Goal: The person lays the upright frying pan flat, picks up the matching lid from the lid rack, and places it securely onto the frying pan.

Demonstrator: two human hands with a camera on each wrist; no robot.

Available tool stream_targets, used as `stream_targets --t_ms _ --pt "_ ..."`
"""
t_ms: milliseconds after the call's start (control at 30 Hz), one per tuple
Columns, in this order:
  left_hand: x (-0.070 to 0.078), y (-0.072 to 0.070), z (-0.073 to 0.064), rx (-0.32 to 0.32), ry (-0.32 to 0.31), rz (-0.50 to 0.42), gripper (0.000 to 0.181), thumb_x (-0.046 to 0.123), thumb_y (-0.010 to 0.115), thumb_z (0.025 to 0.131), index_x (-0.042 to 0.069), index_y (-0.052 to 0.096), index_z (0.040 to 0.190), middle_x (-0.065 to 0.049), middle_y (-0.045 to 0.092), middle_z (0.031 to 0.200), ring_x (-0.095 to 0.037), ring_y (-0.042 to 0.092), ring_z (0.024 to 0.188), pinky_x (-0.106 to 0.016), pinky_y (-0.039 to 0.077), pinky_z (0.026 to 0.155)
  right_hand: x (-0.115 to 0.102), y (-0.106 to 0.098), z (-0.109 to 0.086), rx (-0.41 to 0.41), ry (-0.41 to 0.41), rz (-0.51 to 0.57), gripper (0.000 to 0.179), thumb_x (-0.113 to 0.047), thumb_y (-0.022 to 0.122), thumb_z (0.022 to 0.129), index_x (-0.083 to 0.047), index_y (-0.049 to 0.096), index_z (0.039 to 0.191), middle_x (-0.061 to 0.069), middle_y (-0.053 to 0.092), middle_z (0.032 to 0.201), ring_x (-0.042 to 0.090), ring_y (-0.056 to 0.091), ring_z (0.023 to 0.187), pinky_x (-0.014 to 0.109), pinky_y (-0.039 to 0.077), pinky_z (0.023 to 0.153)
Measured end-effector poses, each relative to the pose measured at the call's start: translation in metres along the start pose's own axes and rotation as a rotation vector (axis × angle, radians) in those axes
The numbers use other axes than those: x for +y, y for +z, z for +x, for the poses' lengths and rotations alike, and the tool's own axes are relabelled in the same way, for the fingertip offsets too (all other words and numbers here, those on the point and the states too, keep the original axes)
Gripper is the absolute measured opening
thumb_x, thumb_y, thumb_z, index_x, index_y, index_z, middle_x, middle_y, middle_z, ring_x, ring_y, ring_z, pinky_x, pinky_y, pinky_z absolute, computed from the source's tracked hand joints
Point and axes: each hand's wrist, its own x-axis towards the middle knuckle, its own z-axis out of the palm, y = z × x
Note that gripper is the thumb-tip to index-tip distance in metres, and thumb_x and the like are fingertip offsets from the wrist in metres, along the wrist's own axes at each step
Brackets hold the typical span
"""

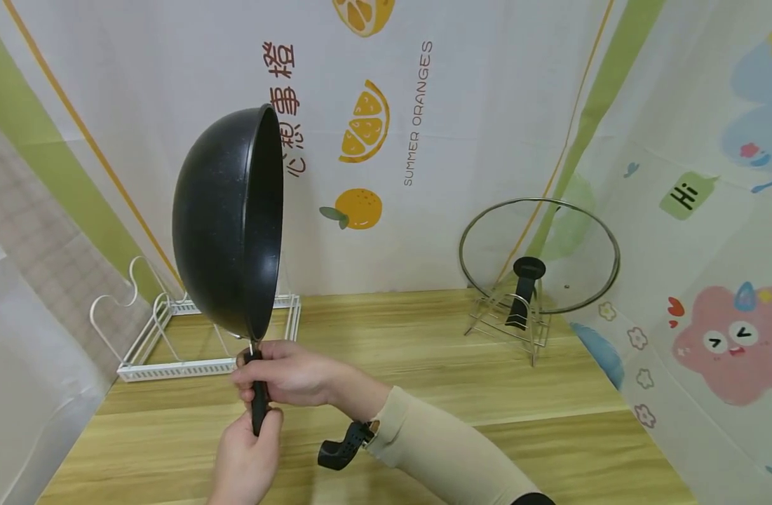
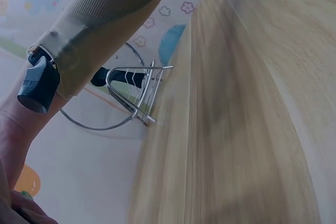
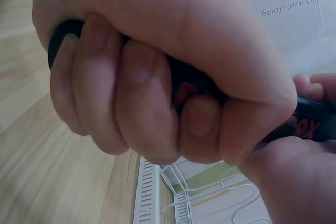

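Right above my hands stands the black wok (image 1: pixel 217 224), its bowl turned on edge with the open side facing right and its handle (image 1: pixel 259 407) running down, the long axis nearly upright. My right hand (image 1: pixel 289 374) is nearer the bowl, fingers wrapped round the handle; my left hand (image 1: pixel 248 450) grips its lower end, so all 2 are stacked. My right forearm slants in from the lower right. Beyond the wok, a white rack (image 1: pixel 177 368) rests on the worktop (image 1: pixel 386 365).
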Motion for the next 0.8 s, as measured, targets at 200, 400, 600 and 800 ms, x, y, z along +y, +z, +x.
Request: stream_targets --t_ms 200,400,600,800 --pt "0.002 0.007 -0.002 -0.015 0.023 -0.041 0.043 0.021 0.052 0.103 0.011 0.042 0.063 0.004 0.036 0.049 -0.012 0.033 0.04 -0.027 0.031 0.041 -0.002 -0.004 -0.008 0.003 -0.003 -0.027 0.02 0.0 0.045 0.103 -0.005 0.044 0.084 0.003 0.047 0.076 0.015 0.045 0.075 0.026 0.041 0.07" --pt "0.008 0.019 -0.006 -0.024 0.038 -0.171 0.045 0.015 0.055 0.1 0.009 0.041 0.058 0.006 0.037 0.046 -0.008 0.03 0.038 -0.024 0.028 0.038 -0.003 -0.01 -0.017 0.009 -0.033 -0.046 0.023 0.0 0.045 0.103 -0.003 0.043 0.081 0.003 0.048 0.076 0.016 0.044 0.075 0.025 0.04 0.07" --pt "0.014 0.03 -0.009 -0.079 0.013 -0.309 0.045 0.009 0.055 0.099 0.008 0.041 0.056 0.005 0.037 0.046 -0.007 0.028 0.037 -0.022 0.025 0.037 -0.003 -0.017 -0.027 0.025 -0.043 -0.021 0.02 -0.003 0.046 0.103 -0.005 0.044 0.083 0.001 0.046 0.074 0.016 0.045 0.074 0.025 0.042 0.071" --pt "0.019 0.038 -0.013 -0.16 -0.036 -0.419 0.044 0.009 0.052 0.098 0.009 0.04 0.056 0.005 0.035 0.045 -0.007 0.027 0.036 -0.021 0.023 0.037 -0.001 -0.023 -0.032 0.043 -0.031 0.008 0.02 -0.007 0.048 0.102 -0.008 0.041 0.083 -0.001 0.041 0.073 0.014 0.046 0.07 0.025 0.045 0.07"
